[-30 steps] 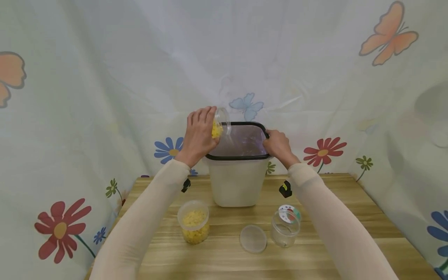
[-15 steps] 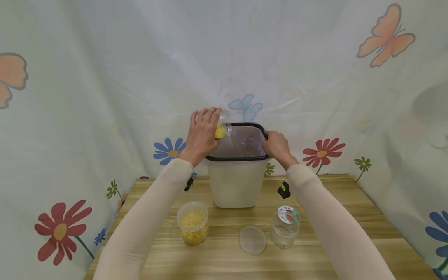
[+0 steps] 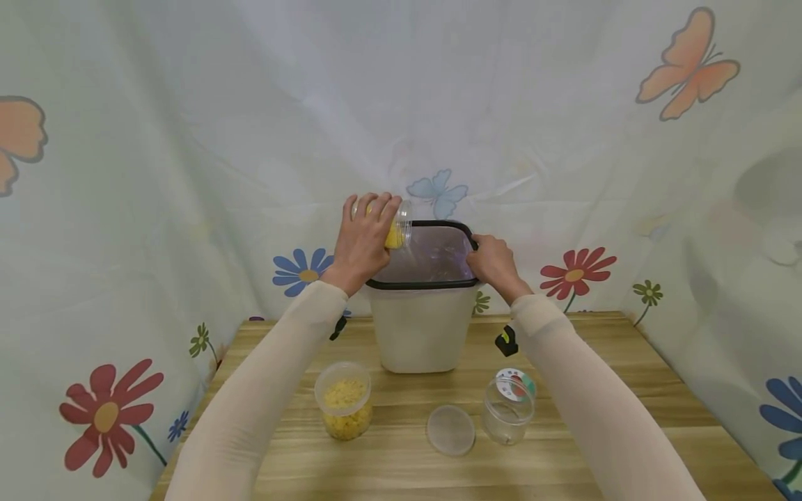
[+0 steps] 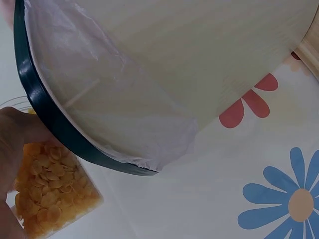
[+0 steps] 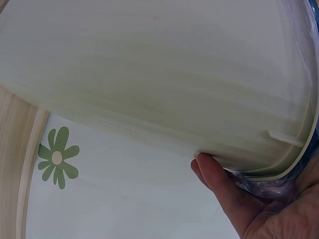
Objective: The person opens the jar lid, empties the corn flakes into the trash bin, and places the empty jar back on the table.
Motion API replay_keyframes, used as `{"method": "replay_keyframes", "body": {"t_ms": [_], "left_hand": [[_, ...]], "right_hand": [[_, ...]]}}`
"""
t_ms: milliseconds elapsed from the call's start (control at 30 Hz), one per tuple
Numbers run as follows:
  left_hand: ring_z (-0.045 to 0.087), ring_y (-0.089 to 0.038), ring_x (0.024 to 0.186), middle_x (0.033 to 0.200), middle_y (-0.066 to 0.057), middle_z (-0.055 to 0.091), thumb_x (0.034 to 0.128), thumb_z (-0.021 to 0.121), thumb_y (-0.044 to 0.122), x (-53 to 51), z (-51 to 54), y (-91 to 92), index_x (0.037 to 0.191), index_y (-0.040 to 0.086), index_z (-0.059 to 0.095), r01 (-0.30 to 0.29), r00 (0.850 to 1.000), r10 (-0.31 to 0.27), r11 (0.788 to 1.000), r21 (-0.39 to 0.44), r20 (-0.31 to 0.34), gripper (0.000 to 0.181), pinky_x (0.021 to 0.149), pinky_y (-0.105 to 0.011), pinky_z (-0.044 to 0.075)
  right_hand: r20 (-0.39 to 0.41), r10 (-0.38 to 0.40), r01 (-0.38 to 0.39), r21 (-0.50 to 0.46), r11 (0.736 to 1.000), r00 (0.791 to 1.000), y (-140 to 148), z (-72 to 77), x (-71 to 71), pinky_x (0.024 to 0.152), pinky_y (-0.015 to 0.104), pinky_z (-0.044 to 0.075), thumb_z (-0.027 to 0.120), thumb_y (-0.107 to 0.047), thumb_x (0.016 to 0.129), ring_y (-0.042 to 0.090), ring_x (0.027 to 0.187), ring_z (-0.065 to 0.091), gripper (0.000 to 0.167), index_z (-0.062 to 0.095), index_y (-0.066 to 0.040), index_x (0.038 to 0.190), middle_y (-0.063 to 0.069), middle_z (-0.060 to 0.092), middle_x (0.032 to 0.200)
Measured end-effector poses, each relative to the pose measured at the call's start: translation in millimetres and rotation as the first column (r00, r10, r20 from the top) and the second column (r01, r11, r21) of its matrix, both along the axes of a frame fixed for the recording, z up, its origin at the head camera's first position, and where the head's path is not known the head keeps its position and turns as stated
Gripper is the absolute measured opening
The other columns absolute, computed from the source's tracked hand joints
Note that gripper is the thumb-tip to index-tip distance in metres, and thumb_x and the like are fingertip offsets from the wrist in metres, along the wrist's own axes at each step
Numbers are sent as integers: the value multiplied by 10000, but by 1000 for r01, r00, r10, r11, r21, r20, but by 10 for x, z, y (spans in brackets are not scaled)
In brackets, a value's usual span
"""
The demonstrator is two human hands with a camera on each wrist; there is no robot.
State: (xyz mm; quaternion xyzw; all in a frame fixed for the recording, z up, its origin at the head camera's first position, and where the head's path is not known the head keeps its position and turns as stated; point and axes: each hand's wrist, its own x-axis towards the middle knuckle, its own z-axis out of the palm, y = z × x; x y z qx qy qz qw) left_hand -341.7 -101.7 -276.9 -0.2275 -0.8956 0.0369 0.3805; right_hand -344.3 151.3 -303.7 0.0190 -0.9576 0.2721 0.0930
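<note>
Black bin rim (image 3: 429, 284) framed open room right of jar (image 3: 403, 226); mouth pointed right, long axis left-right. Left hand (image 3: 362, 243) gripped jar; right hand (image 3: 495, 259), rim.

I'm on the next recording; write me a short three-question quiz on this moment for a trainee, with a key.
1. True or false: the jar in the left hand is held upright.

2. Fill in: on the table, the round lid lies between the tub of yellow flakes and the ____.

3. Multiple choice: what does the right hand grip?
A) the round lid
B) the bin's black rim
C) the tub of yellow flakes

Key:
1. False; it is tilted.
2. Standing clear jar.
3. B.
</note>
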Motion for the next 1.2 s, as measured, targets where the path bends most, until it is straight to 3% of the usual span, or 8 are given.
{"method": "replay_keyframes", "body": {"t_ms": [233,367,433,600,767,1000,1200], "left_hand": [[373,-282,1370,1462,-39,448,748,675,50,-24,-22,-12,1457,195,345,12,1000,-13,1000,-26,-19,795,1200,-512,217],[367,-281,1379,1476,-36,446,752,692,53,-21,-28,-17,1464,199,340,2,1000,-3,999,-51,-19,808,1202,-511,212],[364,-280,1382,1479,-35,445,752,705,60,-18,-32,-23,1465,200,339,-2,1000,0,998,-59,-19,814,1203,-509,212],[359,-277,1386,1485,-31,437,746,755,99,-16,-48,-31,1467,205,334,-1,1000,-1,997,-80,-26,842,1205,-508,207],[362,-277,1385,1485,-30,433,741,786,136,-28,-64,-33,1469,204,332,-2,999,-2,995,-98,-43,861,1204,-510,211],[359,-276,1383,1475,-26,427,729,793,138,-24,-69,-32,1465,209,328,-6,999,0,993,-115,-50,874,1205,-513,207],[354,-276,1386,1472,-26,426,713,821,164,-28,-72,-23,1462,212,329,-5,999,-2,992,-127,-54,898,1204,-515,206]], "right_hand": [[-1,1,-1,-5,1000,1000,-12,-7,-3,436,265,316,430,-72,866,100,437,252,630,397,-52,1494,137,577,692],[-3,1,-1,-3,1000,1000,-14,-5,2,437,269,311,429,-73,867,100,436,243,627,399,-52,1494,85,501,600],[-6,3,-3,2,1000,1000,-14,-4,4,445,274,312,426,-74,869,104,442,245,625,400,-47,1492,111,523,624],[-16,9,-9,14,1000,1000,-7,1,15,487,291,330,427,-75,868,131,477,277,620,403,-34,1487,259,655,939],[-21,9,-9,16,1000,1000,-4,7,23,532,316,358,429,-81,875,167,513,323,613,404,-32,1486,281,633,1204],[-20,4,-4,4,1000,1000,-12,-7,26,543,318,374,434,-93,882,197,552,382,608,405,-39,1487,270,593,1302],[-22,5,-5,0,1000,1000,-3,-13,20,514,303,365,433,-92,884,173,517,358,608,401,-39,1489,262,620,1246]]}}
